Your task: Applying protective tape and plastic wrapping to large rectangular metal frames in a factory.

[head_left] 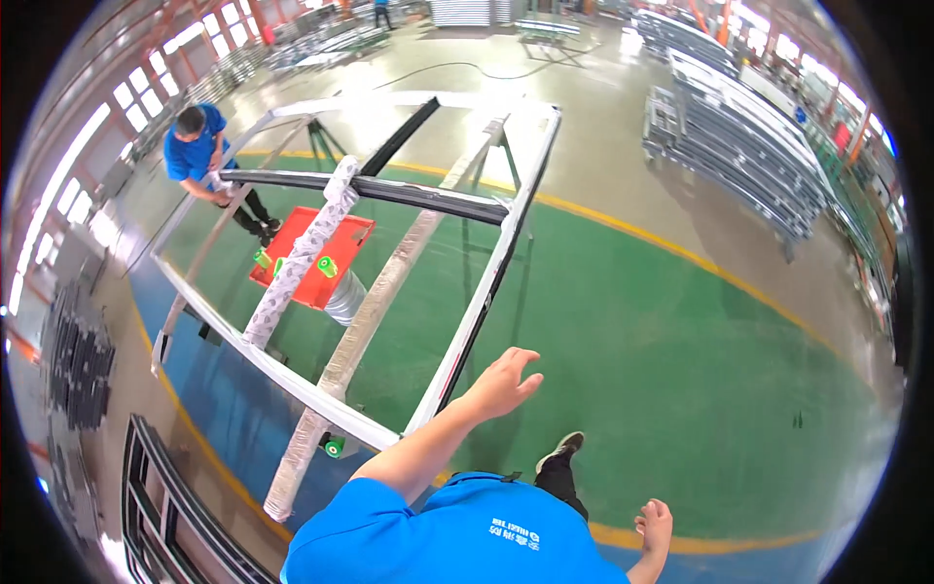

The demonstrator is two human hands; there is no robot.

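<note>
My left hand (502, 383) is stretched forward beside the near right bar of a large white-and-black window frame (477, 311). Its thumb stands apart from the fingers, and nothing is in it. Low at my right side hangs my right hand (656, 524), loosely bent and holding nothing I can see. Black crossbars (438, 200) run inside the frame. It lies over wrapped support beams, one in patterned white film (302, 261) and one in brownish film (384, 302).
At the frame's far left stands a co-worker (195, 146) in a blue shirt, hands at its edge. Under the frame is a red cart (336, 273) with green rolls (328, 265). A rack of stacked metal profiles (739, 146) stands far right; dark frames (170, 516) lean lower left.
</note>
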